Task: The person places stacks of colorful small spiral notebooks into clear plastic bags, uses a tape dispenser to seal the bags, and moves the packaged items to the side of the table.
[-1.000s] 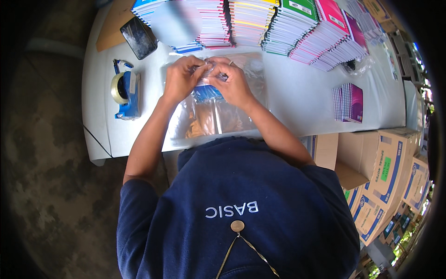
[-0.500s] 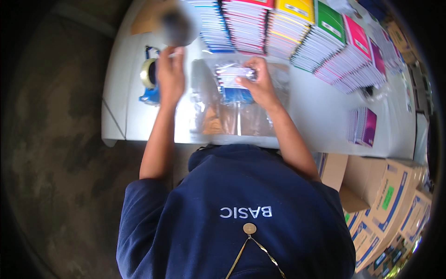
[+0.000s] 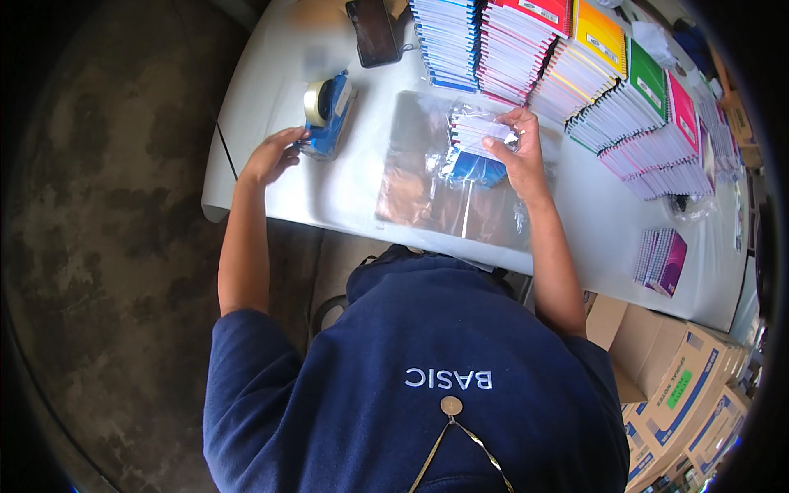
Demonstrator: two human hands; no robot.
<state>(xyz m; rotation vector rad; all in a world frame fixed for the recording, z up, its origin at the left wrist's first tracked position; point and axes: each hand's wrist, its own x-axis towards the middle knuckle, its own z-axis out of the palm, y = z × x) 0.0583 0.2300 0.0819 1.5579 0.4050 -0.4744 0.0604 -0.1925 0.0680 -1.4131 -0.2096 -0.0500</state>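
Note:
My right hand [image 3: 523, 156] pinches the right side of a clear plastic bag [image 3: 454, 174] with small spiral notebooks [image 3: 478, 131] inside, their white page edges and a blue cover showing. This pack rests over larger clear plastic sheets [image 3: 407, 193] at the table's near edge. My left hand [image 3: 275, 156] reaches to the near end of a blue tape dispenser [image 3: 333, 123] carrying a roll of clear tape [image 3: 316, 103]. Its thumb and fingers look apart; whether the fingertips touch the dispenser or a tape end is hard to tell.
Tall stacks of spiral notebooks in blue [image 3: 448, 49], red [image 3: 522, 41], yellow [image 3: 596, 37], green [image 3: 648, 78] and pink [image 3: 680, 107] line the table's far side. A dark phone [image 3: 374, 33] lies behind the dispenser. Purple notebooks [image 3: 662, 261] stand at right; cardboard boxes [image 3: 678, 370] sit below.
My left hand has moved from the dispenser's right side to its near left end. My right hand keeps hold of the bagged notebooks. The whole view has shifted and turned slightly.

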